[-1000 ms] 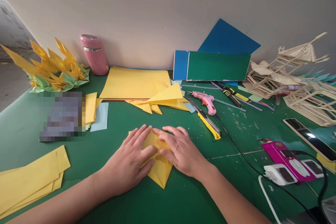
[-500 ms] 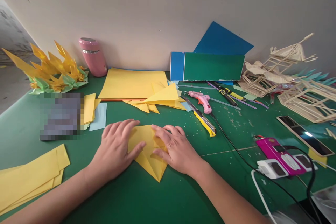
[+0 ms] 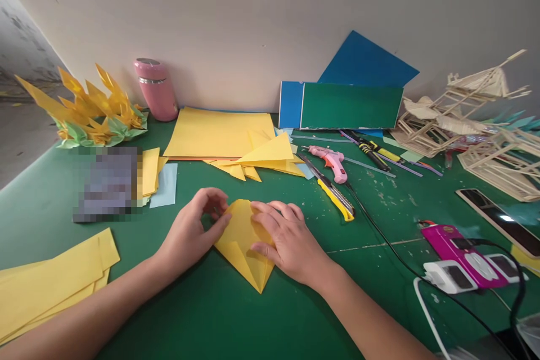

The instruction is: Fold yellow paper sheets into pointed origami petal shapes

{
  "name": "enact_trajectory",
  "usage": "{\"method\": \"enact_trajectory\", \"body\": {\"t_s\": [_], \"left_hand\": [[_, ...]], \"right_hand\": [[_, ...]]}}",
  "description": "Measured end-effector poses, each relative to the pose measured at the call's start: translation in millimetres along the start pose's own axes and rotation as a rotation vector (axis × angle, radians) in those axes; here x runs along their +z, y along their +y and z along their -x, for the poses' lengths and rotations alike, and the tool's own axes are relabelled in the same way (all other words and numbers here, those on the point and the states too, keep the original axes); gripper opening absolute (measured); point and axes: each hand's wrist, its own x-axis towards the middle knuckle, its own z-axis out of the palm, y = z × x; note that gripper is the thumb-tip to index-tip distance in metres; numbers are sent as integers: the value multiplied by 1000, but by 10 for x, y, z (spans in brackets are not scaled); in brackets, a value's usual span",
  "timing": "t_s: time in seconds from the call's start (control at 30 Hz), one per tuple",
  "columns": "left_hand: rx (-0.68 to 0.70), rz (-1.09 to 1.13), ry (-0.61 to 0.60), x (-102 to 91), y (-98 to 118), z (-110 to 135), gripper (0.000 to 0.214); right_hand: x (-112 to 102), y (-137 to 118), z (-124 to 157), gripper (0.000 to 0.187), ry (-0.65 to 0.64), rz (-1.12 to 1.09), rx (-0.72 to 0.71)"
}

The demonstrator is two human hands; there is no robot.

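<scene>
While R hand (image 3: 289, 242) rests on folded yellow paper (image 3: 242, 236), L hand (image 3: 192, 225) is at its edge

Where paper lies nr centre of green worktop (image 3: 202, 320), point toward near side, R grip is open, fingers spread over paper's R side. L grip: fingers curled, thumb at L edge; can't tell if pinching. Far side: lg yellow sheets (image 3: 215, 129); to their R, pink glue gun (image 3: 331, 162) + yellow cutter (image 3: 333, 194). Near L: yellow strips (image 3: 50, 287), stacked.

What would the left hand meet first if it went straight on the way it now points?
Probably the folded yellow paper, just ahead; depth is unclear, so the left hand might pass slightly above.
</scene>
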Motion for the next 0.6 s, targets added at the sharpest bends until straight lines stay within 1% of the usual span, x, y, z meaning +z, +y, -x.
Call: {"method": "enact_trajectory", "body": {"t_s": [0.03, 0.07, 0.17, 0.27, 0.33, 0.43, 0.5, 0.6], "left_hand": [[51, -24, -30, -7, 12, 2, 5], [109, -54, -63, -12, 21, 6, 3], [288, -117, -111, -14, 26, 20, 11], [395, -145, -156, -14, 14, 34, 15], [418, -155, -210, -23, 13, 39, 22], [406, -188, -296, -44, 32, 39, 32], [408, -220, -345, -56, 47, 38, 34], [429, -248, -382, -67, 47, 49, 34]], "right_hand": [[0, 0, 0, 55, 6, -9, -2], [0, 2, 0, 57, 12, -18, -4], [4, 14, 0, 63, 29, -40, -11], [10, 28, 2, 64, 49, -50, -23], [12, 36, 7, 62, 60, -51, -28], [5, 43, 12, 57, 56, -42, -28], [-3, 48, 14, 55, 47, -42, -30], [-16, 57, 21, 54, 39, -41, -37]]}}
